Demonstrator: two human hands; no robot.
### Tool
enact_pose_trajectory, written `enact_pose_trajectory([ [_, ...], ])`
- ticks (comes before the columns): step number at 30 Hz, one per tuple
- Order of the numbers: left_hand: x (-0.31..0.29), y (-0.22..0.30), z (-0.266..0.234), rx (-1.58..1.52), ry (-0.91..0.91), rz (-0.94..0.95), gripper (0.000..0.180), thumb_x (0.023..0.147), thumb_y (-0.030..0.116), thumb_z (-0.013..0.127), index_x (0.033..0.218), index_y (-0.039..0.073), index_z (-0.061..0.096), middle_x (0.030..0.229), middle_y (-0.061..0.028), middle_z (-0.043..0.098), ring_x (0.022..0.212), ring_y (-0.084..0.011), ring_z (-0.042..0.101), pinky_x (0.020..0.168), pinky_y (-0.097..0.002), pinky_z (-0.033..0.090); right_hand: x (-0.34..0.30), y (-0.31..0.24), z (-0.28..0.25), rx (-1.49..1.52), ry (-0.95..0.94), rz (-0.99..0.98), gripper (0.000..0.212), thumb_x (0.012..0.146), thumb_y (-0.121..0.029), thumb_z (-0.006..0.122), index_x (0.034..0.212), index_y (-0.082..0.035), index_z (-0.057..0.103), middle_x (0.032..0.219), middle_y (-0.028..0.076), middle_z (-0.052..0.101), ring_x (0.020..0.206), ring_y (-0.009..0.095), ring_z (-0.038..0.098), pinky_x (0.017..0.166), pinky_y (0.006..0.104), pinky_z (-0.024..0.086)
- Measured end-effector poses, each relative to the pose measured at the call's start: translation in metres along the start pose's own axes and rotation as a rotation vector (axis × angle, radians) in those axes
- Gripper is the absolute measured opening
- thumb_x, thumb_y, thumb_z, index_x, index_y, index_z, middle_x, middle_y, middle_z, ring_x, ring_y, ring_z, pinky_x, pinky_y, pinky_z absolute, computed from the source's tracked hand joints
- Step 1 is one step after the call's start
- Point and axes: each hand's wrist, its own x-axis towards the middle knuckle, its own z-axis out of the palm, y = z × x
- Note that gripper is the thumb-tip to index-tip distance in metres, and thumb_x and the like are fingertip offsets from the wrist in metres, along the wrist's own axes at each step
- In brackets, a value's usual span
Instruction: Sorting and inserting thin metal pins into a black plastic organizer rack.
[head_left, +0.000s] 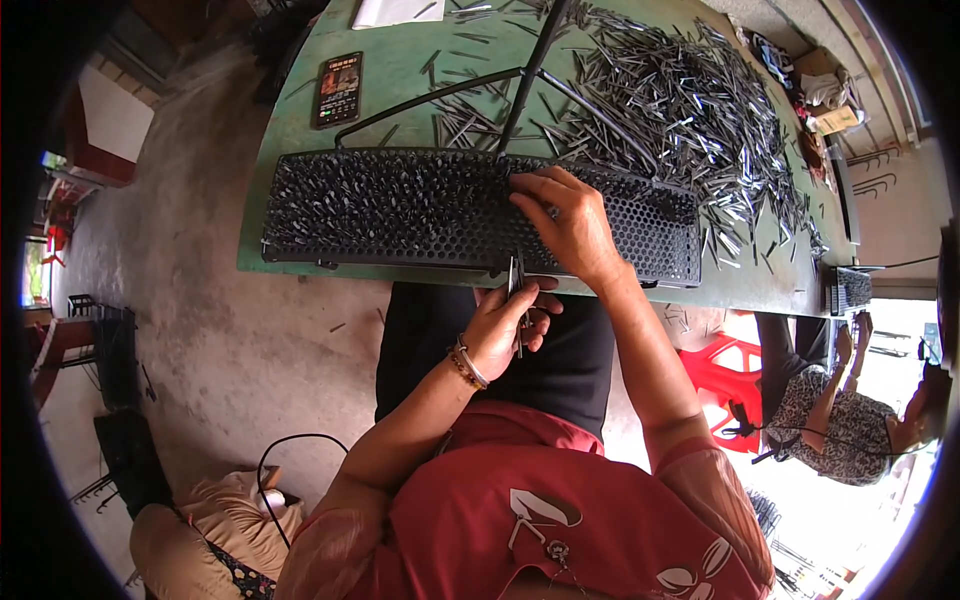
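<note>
A long black rack [445, 235] pierced with rows of round holes lies along the table's near edge. Slim metal pieces [370, 195] stand packed in the holes of its left part, while the right part shows bare holes. In front of the rack, my left hand [508, 325] is closed around a small bundle of slim metal pieces [516, 280] pointing up. My right hand [570, 220] reaches over the middle of the rack, fingers bent and drawn together at the holes. Whatever is between its fingertips is too small or hidden to make out.
A black bar frame [520, 90] rises from the rack's back. Behind it, a big heap of loose metal pieces [700, 110] covers the green table [280, 130]. A phone [339, 90] lies at the left. At the right, another person [835, 420] works by a red stool [725, 370].
</note>
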Motion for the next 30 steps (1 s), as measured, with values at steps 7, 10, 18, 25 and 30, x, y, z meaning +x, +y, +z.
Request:
enact_pose_trajectory([
  [7,-0.002,0.002,0.000,-0.011,-0.014,-0.009,0.029,0.096,0.026,0.045,0.112,0.004,0.056,0.087,-0.0070,0.062,0.064,-0.0080,0.056,0.049,-0.0215,0.046,-0.003,0.009,0.000,-0.066,-0.029,0.003,0.020,0.079,-0.003,0.064,0.099,-0.003,0.065,0.090,0.013,0.064,0.080,0.031,0.062,0.069,0.0358,0.050],
  [10,-0.001,0.004,0.002,-0.034,-0.047,-0.040,0.030,0.096,0.025,0.045,0.114,0.004,0.054,0.089,-0.0078,0.062,0.067,-0.0093,0.057,0.052,-0.0228,0.048,-0.006,0.014,0.004,-0.192,-0.007,-0.198,0.022,0.079,-0.002,0.062,0.100,-0.003,0.065,0.093,0.012,0.064,0.083,0.030,0.061,0.073,0.0364,0.049],
  [18,-0.001,0.011,0.004,0.009,-0.032,-0.081,0.037,0.096,0.029,0.046,0.122,0.003,0.050,0.093,-0.0082,0.064,0.072,-0.0101,0.059,0.056,-0.0241,0.050,-0.015,0.015,0.006,-0.360,0.035,-0.212,0.028,0.077,0.000,0.061,0.105,-0.001,0.062,0.100,0.012,0.062,0.086,0.029,0.060,0.076,0.0365,0.048],
  [25,0.001,0.014,0.004,0.066,-0.121,-0.001,0.037,0.097,0.032,0.045,0.121,0.004,0.050,0.093,-0.0083,0.063,0.071,-0.0095,0.058,0.056,-0.0237,0.050,-0.027,-0.004,-0.011,0.122,0.126,0.185,0.021,0.083,-0.009,0.065,0.101,0.000,0.064,0.097,0.011,0.063,0.084,0.020,0.062,0.071,0.0279,0.049],
  [30,0.005,0.013,0.007,0.142,-0.156,0.026,0.039,0.097,0.033,0.045,0.120,0.003,0.050,0.092,-0.0083,0.063,0.070,-0.0087,0.058,0.056,-0.0229,0.051,-0.038,-0.004,-0.028,0.507,-0.262,0.618,0.027,0.085,-0.022,0.067,0.093,0.004,0.066,0.071,0.005,0.062,0.063,0.007,0.057,0.052,0.0231,0.046],
])
